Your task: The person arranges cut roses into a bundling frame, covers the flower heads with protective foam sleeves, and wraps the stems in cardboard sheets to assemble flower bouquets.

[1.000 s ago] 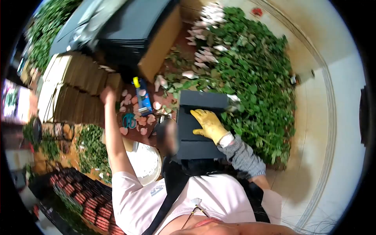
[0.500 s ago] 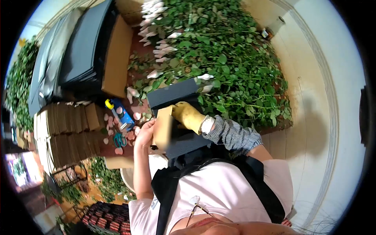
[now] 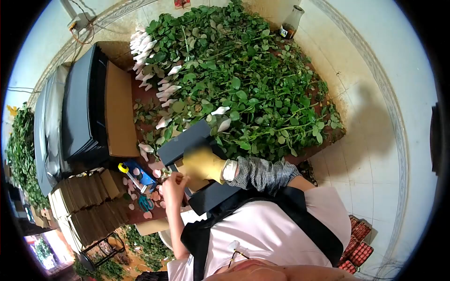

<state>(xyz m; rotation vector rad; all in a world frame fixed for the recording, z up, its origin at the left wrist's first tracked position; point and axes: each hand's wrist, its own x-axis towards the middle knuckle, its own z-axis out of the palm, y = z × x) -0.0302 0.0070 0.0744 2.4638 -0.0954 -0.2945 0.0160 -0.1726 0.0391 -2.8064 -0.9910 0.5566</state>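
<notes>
My left hand (image 3: 174,187) is bare, at the left edge of a brown cardboard piece (image 3: 198,185). Its fingers are pinched together; what is between them, if anything, is not clear. My right hand (image 3: 204,165), in a yellow glove, is over the cardboard piece, and its fingers are smeared by motion. The cardboard lies on a black corrugated sheet (image 3: 220,195), whose upper part (image 3: 185,143) shows beyond the glove. Nearby are teal-handled scissors (image 3: 146,203), a blue box (image 3: 143,174) and a yellow-capped tool (image 3: 123,167).
Leafy rose stems (image 3: 243,89) with white-wrapped heads (image 3: 143,44) cover the table's far side. Black sheets (image 3: 84,103) stand at the left, above stacked brown cardboard (image 3: 86,196). Loose pink petals (image 3: 132,187) lie near the scissors. A glass bottle (image 3: 291,23) stands by the wall.
The cardboard piece, upright between my hands before, now lies lower on the black sheet. My gloved right hand has moved over it. The whole view has shifted and turned.
</notes>
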